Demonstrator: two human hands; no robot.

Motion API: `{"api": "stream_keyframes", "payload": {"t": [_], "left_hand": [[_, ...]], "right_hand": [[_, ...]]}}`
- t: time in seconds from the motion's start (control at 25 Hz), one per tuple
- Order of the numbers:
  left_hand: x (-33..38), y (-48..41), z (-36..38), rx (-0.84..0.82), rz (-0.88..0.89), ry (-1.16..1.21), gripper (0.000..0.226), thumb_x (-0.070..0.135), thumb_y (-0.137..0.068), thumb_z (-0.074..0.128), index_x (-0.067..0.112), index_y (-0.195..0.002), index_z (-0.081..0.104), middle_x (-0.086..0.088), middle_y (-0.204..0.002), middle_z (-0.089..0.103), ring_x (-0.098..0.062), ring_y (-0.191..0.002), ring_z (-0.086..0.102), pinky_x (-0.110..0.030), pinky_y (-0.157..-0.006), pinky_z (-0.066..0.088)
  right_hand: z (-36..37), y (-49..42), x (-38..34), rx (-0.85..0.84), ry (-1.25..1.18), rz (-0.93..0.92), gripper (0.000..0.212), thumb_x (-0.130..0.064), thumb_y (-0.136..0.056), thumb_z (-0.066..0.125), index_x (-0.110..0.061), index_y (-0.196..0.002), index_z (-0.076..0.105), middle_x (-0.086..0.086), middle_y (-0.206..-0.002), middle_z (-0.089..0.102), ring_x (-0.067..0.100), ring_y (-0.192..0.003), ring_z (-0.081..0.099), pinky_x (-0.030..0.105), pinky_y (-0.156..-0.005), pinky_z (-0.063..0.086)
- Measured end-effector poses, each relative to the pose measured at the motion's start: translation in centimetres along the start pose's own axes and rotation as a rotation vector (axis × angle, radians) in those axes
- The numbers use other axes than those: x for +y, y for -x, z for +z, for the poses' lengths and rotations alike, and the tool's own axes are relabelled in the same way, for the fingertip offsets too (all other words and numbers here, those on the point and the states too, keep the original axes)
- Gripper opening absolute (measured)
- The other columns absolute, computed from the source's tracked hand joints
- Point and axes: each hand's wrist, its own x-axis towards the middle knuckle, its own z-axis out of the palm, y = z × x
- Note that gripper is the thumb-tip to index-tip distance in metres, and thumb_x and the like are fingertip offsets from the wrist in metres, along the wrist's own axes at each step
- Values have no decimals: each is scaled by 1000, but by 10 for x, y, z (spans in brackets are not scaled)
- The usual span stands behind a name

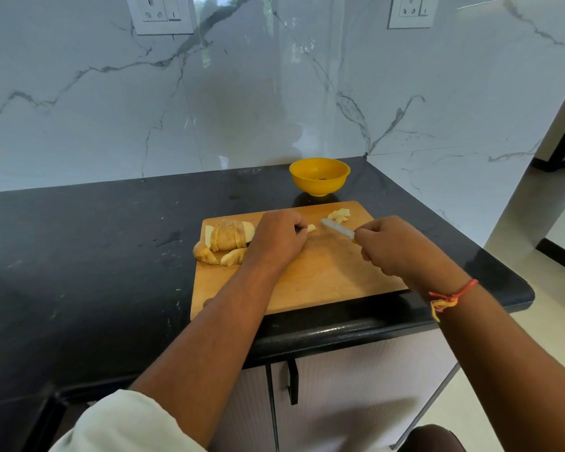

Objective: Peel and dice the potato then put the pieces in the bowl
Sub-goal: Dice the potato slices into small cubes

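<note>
Surface (79,256): black, under a wooden cutting board (323,282).
Potato (227,236): sliced, skin on, board's left.
Left hand (276,238): pinches small piece (311,227) mid-board.
Right hand (395,246): grips knife (336,227).
Bowl (319,177): yellow, behind board.

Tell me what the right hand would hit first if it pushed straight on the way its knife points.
Likely the left hand, pinching a small potato piece just ahead of the knife that the right hand grips. Whether piece or hand comes first is unclear.

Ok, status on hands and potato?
Left hand pinches pale potato piece; right hand grips small knife. Skin-on sliced potato on wooden board. Yellow bowl path unblocked.
</note>
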Motion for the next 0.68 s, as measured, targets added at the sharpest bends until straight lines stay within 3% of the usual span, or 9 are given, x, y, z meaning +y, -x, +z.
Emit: {"api": "stream_keyframes", "payload": {"t": [0.2, 0.48, 0.68], "left_hand": [[-1, 1, -1, 18, 7, 31, 14, 17, -93, 65, 18, -101, 77, 1, -96, 73, -9, -87, 63, -27, -81, 53], [-2, 0, -3, 10, -30, 60, 10, 16, -91, 70, 18, -100, 75, 2, -99, 73, -9, -88, 64, -27, -83, 55], [0, -1, -5, 17, -42, 75, 8, 17, -89, 72, 16, -96, 75, 1, -96, 73, -11, -86, 65, -30, -83, 56]], "right_hand": [[25, -2, -5, 137, 289, -207, 31, -30, -101, 45, -18, -110, 73, 3, -81, 68, 15, -69, 61, 27, -63, 51], [39, -10, -12, 138, 480, -213, 34, -31, -104, 40, -22, -125, 66, 1, -90, 66, 16, -81, 62, 32, -80, 56], [43, -16, -9, 102, 541, -192, 32, -25, -103, 40, -21, -119, 68, -2, -82, 62, 11, -70, 55, 24, -64, 47]]}}
